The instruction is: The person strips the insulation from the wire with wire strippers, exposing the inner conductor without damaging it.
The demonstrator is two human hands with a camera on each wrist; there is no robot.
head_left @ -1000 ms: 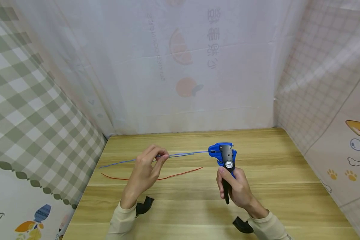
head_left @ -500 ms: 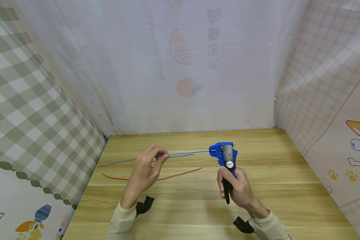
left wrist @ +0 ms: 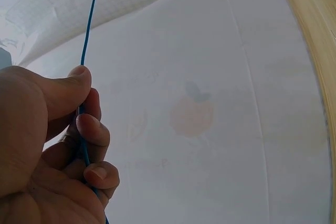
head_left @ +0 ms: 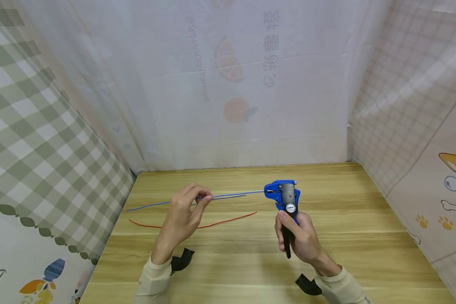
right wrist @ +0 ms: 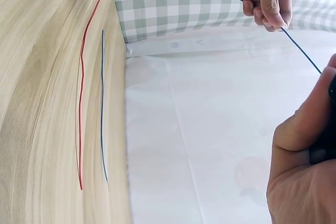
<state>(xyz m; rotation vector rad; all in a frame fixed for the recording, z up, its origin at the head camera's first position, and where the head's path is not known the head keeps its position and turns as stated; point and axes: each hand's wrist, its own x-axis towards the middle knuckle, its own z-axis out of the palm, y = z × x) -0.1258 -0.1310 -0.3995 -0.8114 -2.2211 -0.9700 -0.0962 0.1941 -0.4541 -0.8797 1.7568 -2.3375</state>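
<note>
My left hand (head_left: 182,215) pinches a blue wire (head_left: 254,192) between thumb and fingers, above the left half of the table. In the left wrist view this wire (left wrist: 88,30) runs up past the thumb, while its lower part passes along the curled fingers. Its right end reaches into the blue head of a wire stripper (head_left: 287,192). My right hand (head_left: 302,238) grips the stripper's black handle, thumb along the near side. The wire tip is hidden inside the tool. A second blue wire (right wrist: 102,103) and a red wire (right wrist: 81,103) lie on the table.
The wooden table (head_left: 346,219) ends at a pale curtain (head_left: 289,126) behind. A green checked cloth (head_left: 61,126) hangs on the left and a patterned sheet (head_left: 395,139) on the right. A black strap piece shows beside each wrist.
Both hands stay almost in place, with the wire end still in the stripper. My left hand sits very slightly farther left; the stripper has shifted a little right and back.
</note>
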